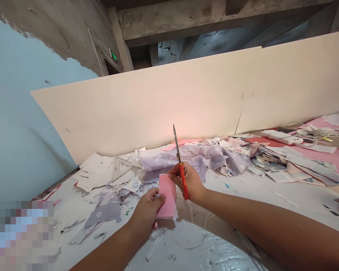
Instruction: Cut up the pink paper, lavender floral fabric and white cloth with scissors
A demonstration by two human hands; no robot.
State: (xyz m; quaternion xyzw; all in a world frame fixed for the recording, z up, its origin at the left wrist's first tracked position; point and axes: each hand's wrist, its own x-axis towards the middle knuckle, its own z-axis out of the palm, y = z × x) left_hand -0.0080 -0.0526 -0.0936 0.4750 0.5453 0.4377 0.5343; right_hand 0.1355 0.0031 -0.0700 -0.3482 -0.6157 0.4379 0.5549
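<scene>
My left hand [149, 210] pinches a pink rectangular piece [167, 201] by its left side, thumb on top. Whether it is paper or cloth I cannot tell; a white layer shows along its lower edge. My right hand [192, 182] is closed round scissors [182, 177] with red handles. Their blades point up and away from me and look closed together. The fingertips of that hand also touch the top right corner of the pink piece. Just beyond both hands lies crumpled lilac flowered material [186, 158].
Scraps [104, 210] litter the white table [226, 214] on the left, near a clear set square [121, 165]. Stacked strips [271, 158] and a white power strip [282, 136] with cables lie at right. A cream panel [158, 109] stands along the back, beside a blue wall [22, 124].
</scene>
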